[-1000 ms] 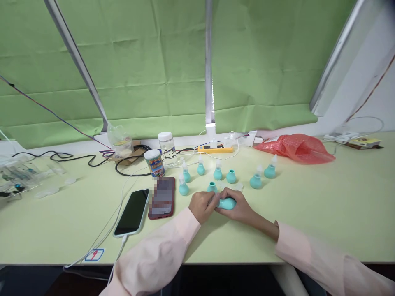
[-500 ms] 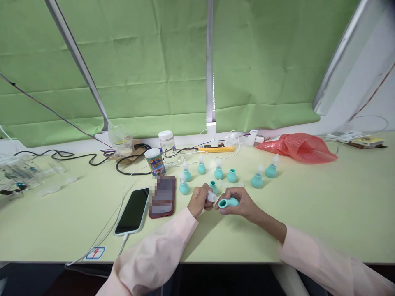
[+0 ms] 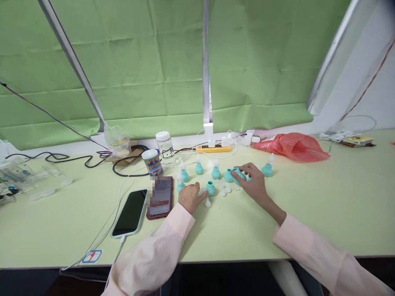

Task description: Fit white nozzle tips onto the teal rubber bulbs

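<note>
My right hand (image 3: 253,181) pinches a teal squeeze bulb (image 3: 239,176) by its sides, its open mouth facing up and left. It is beside another uncapped teal bulb (image 3: 228,175). Low over the table, my left hand (image 3: 190,197) has its thumb and finger around a clear plastic nozzle (image 3: 202,191), partly hidden by the fingers. A third open bulb (image 3: 210,188) stands just right of that hand. In front of it lies a small white tip (image 3: 208,202). Several small translucent pieces (image 3: 223,192) lie between my hands.
Several bulbs with clear nozzles, such as one (image 3: 216,170), stand behind. Two phones (image 3: 130,213) lie at left, one on a charging cable. A printed can (image 3: 152,162), a clear jar (image 3: 165,146), a yellow power strip (image 3: 213,149) and red bubble wrap (image 3: 293,146) line the back.
My right hand has moved up and away with the bulb, which is now turned upright among the others. My left hand has moved left and lower. The loose pieces between them are now uncovered.
</note>
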### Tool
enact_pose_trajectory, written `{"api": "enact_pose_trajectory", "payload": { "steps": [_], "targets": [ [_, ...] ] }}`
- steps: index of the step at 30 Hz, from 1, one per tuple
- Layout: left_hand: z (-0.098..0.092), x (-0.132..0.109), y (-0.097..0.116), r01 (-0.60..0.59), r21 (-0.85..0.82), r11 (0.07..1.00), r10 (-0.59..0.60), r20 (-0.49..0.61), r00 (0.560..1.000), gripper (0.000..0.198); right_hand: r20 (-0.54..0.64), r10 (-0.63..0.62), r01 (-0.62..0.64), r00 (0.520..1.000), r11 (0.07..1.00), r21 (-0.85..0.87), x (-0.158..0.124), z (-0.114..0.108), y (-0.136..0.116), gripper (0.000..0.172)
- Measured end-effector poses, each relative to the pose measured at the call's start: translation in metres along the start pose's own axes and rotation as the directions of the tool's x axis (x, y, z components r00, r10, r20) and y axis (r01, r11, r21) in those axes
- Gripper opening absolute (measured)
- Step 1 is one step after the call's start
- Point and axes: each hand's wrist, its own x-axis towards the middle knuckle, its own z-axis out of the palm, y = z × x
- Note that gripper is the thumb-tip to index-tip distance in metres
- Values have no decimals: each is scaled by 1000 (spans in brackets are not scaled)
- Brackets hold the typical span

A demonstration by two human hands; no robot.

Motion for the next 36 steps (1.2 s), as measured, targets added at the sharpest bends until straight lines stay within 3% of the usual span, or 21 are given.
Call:
{"api": "enact_pose_trajectory", "payload": {
  "steps": [4, 11, 20, 24, 27, 30, 33, 36],
  "targets": [
    [1, 2, -3, -5, 33, 999, 1, 113, 994, 33, 67, 8, 3, 998, 987, -161, -2, 1, 3, 27],
    [5, 3, -4, -65, -2, 998, 64, 225, 972, 26, 140, -26, 44, 990, 991, -129, -5, 6, 8, 26],
    [5, 2, -3, -71, -21, 997, 74, 203, 976, 37, -38, -113, 115, 993, 991, 61, -4, 5, 4, 24],
    [4, -1, -2, -63, -13, 998, 64, 163, 985, 35, -88, -160, 156, 983, 986, -56, 0, 4, 11, 26],
    [5, -2, -1, -58, -1, 998, 57, 135, 989, 34, 62, -169, 179, 984, 952, -250, 1, 7, 23, 27],
    [6, -3, -1, -56, 11, 998, 55, 106, 993, 33, 247, -43, 149, 968, 889, -432, 1, 10, 34, 26],
    [7, -3, -2, -50, 16, 999, 49, 80, 996, 33, 330, 57, 127, 942, 851, -509, 1, 11, 40, 24],
    [4, -4, -1, -49, 15, 999, 48, 21, 999, 32, 357, 68, 131, 932, 853, -505, 2, 12, 41, 21]
  ]
}}
